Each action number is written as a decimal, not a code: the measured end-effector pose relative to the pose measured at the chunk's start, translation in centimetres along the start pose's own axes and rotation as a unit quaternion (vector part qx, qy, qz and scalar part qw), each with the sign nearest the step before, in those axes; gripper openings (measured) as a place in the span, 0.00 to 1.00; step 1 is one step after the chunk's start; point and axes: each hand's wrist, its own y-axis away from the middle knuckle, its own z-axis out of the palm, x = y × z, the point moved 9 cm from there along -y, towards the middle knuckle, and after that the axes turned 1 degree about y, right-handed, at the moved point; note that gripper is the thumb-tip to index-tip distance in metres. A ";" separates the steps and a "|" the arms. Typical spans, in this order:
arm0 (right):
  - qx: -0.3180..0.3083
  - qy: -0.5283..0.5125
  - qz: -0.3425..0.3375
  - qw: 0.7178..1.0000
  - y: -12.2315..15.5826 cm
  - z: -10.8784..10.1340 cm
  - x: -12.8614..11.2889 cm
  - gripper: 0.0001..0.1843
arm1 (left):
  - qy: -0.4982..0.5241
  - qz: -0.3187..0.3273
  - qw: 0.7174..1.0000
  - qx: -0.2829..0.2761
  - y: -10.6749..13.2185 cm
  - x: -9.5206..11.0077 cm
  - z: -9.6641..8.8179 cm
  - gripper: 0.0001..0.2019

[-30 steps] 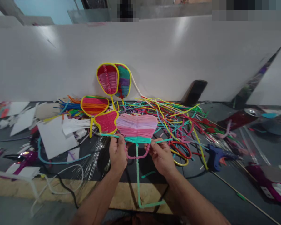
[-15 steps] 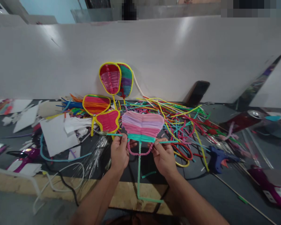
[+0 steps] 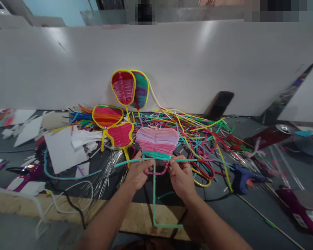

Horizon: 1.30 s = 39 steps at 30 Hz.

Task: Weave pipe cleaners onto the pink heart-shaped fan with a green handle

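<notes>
Between my hands is a fan-shaped piece wound with pipe cleaners [image 3: 158, 139], lilac and pink above, with teal rows below. A pink pipe-cleaner frame [image 3: 158, 173] curves under the teal rows, and a light green stem [image 3: 154, 199] hangs down, bent at its foot. My left hand [image 3: 137, 172] is closed in a pinch at the lower edge near the stem, on a teal pipe cleaner [image 3: 125, 162] whose free end points left. At the lower right edge, my right hand [image 3: 182, 176] pinches the frame and the teal strand there; its other end sticks out rightward.
Finished yellow-edged fans [image 3: 123, 86] lean on the white board [image 3: 67, 69]. A yellow-edged butterfly shape [image 3: 120, 134] lies left of the piece. Loose pipe cleaners [image 3: 206, 139] are heaped behind. To the right are a blue glue gun [image 3: 241, 178], a can [image 3: 272, 135] and a phone [image 3: 220, 104].
My left hand has moved right along the lower edge towards the stem, leaving more teal pipe cleaner showing on its left. The piece has dropped and tilted slightly. My right hand has shifted a little left.
</notes>
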 end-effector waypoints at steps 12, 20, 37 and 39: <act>-0.003 -0.013 0.034 0.999 0.4 0.0 0.7 0.09 | -0.023 0.059 0.995 0.077 0.3 1.4 -0.7 0.25; -0.021 -0.057 0.128 0.990 0.7 0.5 1.5 0.10 | -0.036 0.072 0.994 0.079 0.5 1.6 -0.6 0.23; -0.088 -0.114 0.200 0.969 1.2 1.9 2.4 0.12 | -0.028 0.050 0.997 0.045 0.6 0.6 0.4 0.21; -0.096 -0.107 0.203 0.969 1.2 2.0 2.4 0.14 | -0.024 0.052 0.997 0.047 0.5 0.6 0.3 0.21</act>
